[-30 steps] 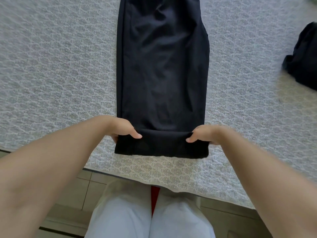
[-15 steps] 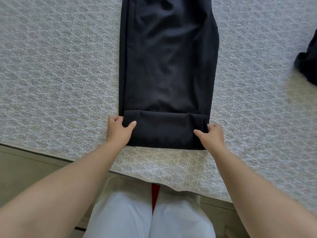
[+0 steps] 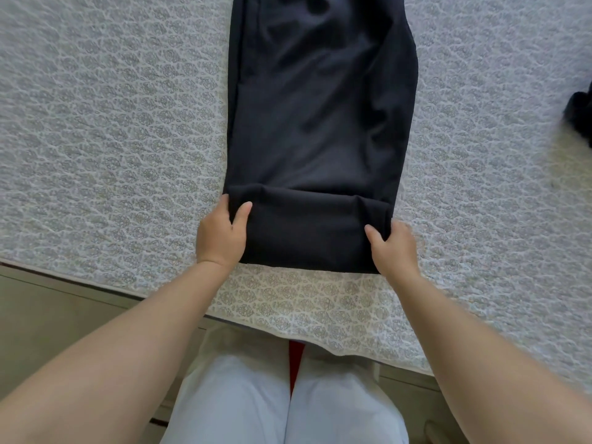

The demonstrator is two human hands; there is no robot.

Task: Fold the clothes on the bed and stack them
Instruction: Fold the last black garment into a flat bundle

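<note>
no text, label, brand, number or sign can be read anywhere.

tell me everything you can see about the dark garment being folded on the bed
The dark garment is navy or black, of soft matte cloth with slight creases. It lies flat as a long strip on the patterned bedspread, running out of view at the top. Its near end is turned over into a thick folded band. The left hand and right hand grip that band's two ends, thumbs on top.

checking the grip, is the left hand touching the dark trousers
Touching: the head view shows the left hand gripping the folded end of the dark trousers, thumb on top.
</note>
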